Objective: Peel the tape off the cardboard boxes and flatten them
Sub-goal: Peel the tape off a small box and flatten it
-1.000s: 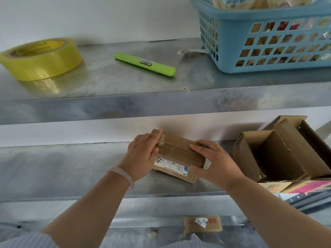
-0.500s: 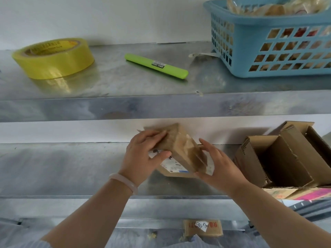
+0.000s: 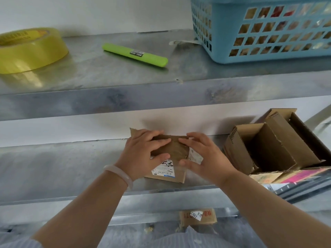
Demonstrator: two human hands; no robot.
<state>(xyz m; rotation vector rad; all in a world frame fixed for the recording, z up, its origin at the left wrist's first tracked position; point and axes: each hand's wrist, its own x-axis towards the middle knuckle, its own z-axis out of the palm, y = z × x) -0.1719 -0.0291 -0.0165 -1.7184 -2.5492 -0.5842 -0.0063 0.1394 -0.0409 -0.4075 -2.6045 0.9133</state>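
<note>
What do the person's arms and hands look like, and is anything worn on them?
Both forearms are bare. The left hand has a smooth, pale, milky bangle around its wrist. The right hand shows no ring, watch or bracelet. No gloves on either. At the lower left corner, the edge of a light striped sleeve shows near the left elbow.

Two galvanized metal shelves [image 3: 125, 101] w/ a plain white wall [image 3: 89, 13] behind, soft even light.

Bare forearms, pale bangle [image 3: 119, 173] on left wrist, striped light-blue sleeve [image 3: 23, 243]
</note>
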